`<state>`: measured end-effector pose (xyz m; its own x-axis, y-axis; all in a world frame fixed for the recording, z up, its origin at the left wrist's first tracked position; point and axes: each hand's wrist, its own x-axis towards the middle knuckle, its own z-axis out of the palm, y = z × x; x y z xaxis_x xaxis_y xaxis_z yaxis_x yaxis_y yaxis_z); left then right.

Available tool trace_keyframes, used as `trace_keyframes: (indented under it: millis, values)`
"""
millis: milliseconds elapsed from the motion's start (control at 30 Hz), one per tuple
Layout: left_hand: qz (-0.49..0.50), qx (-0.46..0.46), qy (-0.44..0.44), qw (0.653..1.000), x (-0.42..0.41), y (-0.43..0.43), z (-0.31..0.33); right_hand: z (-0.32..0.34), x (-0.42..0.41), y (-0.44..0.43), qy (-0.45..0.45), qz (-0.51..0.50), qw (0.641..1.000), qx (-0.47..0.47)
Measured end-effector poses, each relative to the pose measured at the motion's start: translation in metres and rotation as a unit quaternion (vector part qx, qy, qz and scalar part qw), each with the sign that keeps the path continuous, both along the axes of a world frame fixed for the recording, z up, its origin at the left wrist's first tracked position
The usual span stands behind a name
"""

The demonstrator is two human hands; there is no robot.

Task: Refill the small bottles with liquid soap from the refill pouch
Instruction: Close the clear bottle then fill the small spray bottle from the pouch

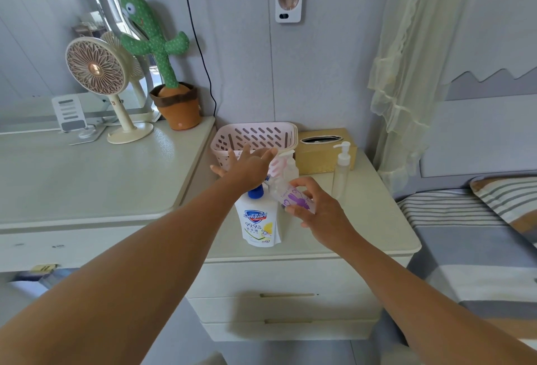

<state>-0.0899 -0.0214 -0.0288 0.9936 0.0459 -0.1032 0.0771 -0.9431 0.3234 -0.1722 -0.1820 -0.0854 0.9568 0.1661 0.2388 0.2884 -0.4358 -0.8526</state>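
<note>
Looking down from the head camera, the view shows two bare arms reaching out over a white bench with drawers (363, 233). The left hand (250, 168) is stretched flat, with fingers spread wide and holding nothing. It hovers in front of a pink slotted plastic basket (255, 133) and above the top of the pouch. The right hand (316, 210) curls its fingers and thumb round a small clear plastic bottle with a purple rabbit print (296, 201), held tilted. A white pump head shows just behind it; whether it belongs to this bottle or to another cannot be told. The white refill pouch with a blue screw cap (257, 226) sits on the bench just left of the small bottle, with its cap on. A tall clear pump bottle (341, 171) stands upright to the right, near a gold tissue box (325, 152), with its pump in place.

Judging from this, the task looks barely begun: the pouch is capped, no bottle is visibly opened and no soap is being poured. Opening, filling and closing each bottle all appear left to do.
</note>
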Motion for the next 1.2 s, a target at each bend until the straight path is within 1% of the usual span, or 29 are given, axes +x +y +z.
trace_keyframes:
  millis: [100, 300, 433, 600, 700, 800, 967, 1100, 1200]
  values:
    - [0.003, -0.009, -0.003, 1.0, 0.001, 0.001, -0.005, -0.002, 0.001, 0.0, -0.005, 0.001, 1.0, -0.001]
    - [0.006, 0.022, 0.006, 1.0, -0.005, -0.002, -0.007, -0.006, 0.001, 0.001, 0.001, -0.003, 1.0, -0.011]
    - [0.0, 0.004, 0.001, 1.0, -0.003, -0.001, -0.002, 0.0, 0.0, -0.001, -0.001, 0.001, 1.0, -0.01]
    - [-0.012, -0.019, -0.007, 1.0, 0.009, 0.007, -0.012, 0.001, 0.001, 0.0, -0.004, 0.004, 1.0, -0.01]
    - [0.008, -0.007, 0.004, 1.0, 0.002, 0.004, -0.015, -0.002, 0.001, 0.001, 0.004, 0.007, 1.0, -0.015]
    - [0.005, 0.016, 0.005, 1.0, -0.003, 0.001, -0.012, -0.004, 0.001, 0.001, 0.014, 0.009, 1.0, -0.001]
    - [0.01, -0.011, 0.007, 1.0, 0.002, 0.003, -0.001, 0.003, 0.001, 0.001, 0.002, 0.01, 1.0, 0.001]
    - [0.005, -0.01, 0.001, 1.0, 0.003, 0.003, -0.001, 0.004, 0.001, 0.001, -0.002, 0.007, 1.0, 0.001]
    - [0.003, 0.007, 0.004, 1.0, -0.002, 0.002, -0.008, 0.0, 0.002, 0.001, 0.004, 0.007, 1.0, -0.008]
